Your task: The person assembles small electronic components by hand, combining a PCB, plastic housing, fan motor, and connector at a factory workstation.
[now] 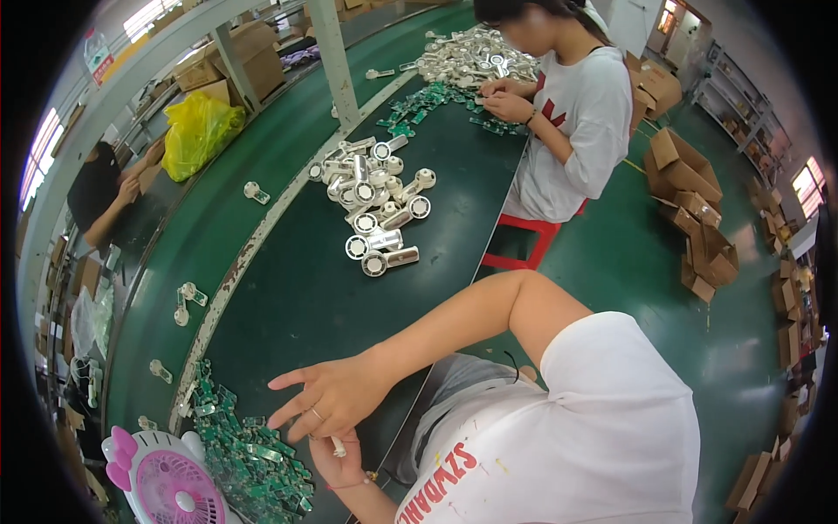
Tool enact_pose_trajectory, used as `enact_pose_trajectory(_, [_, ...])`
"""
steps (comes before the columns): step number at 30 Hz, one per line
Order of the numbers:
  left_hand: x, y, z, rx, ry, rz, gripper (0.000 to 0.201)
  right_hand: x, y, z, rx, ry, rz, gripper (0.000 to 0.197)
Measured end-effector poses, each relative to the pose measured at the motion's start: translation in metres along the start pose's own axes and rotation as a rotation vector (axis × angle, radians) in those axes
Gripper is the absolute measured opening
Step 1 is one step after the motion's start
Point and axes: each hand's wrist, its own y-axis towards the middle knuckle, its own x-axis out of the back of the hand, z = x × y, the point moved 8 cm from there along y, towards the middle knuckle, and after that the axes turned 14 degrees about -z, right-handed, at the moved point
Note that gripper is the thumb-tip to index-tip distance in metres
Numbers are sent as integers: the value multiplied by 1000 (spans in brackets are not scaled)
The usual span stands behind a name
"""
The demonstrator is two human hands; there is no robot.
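My right hand (342, 397) reaches across the bench, palm down, its fingers stretched apart. A ring shows on one finger, and I see nothing in its grasp. Just below it, partly covered by it, is my left hand (336, 461), closed on a small white part (339, 447); most of that part is hidden. Beside both hands lies a heap of small green circuit boards (253, 458). Farther up the bench is a pile of white and silver handheld fan bodies (371, 188) with round grilled heads.
A pink and white desk fan (179, 489) stands at the near left. The green conveyor belt (227, 231) beyond a worn rail carries a few fan parts. A co-worker (567, 113) sits at the far right, near a larger pile (476, 57). Cardboard boxes (685, 166) stand on the floor.
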Motion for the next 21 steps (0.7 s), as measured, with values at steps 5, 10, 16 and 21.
enact_pose_trajectory(5, [2,0,-32,-236,179,-73,35,-14,-5,-49,-306,72,212,8])
enact_pose_trajectory(10, [-57,-16,-39,-528,617,-77,45,-11,-49,-70,-722,198,458,22])
enact_pose_trajectory(16, [-50,-26,-46,-1009,1126,9,43,-39,-91,-45,-1588,1088,547,17])
enact_pose_trajectory(21, [-57,-24,-55,-1196,1167,-87,46,-37,-91,-57,-1704,1031,54,21])
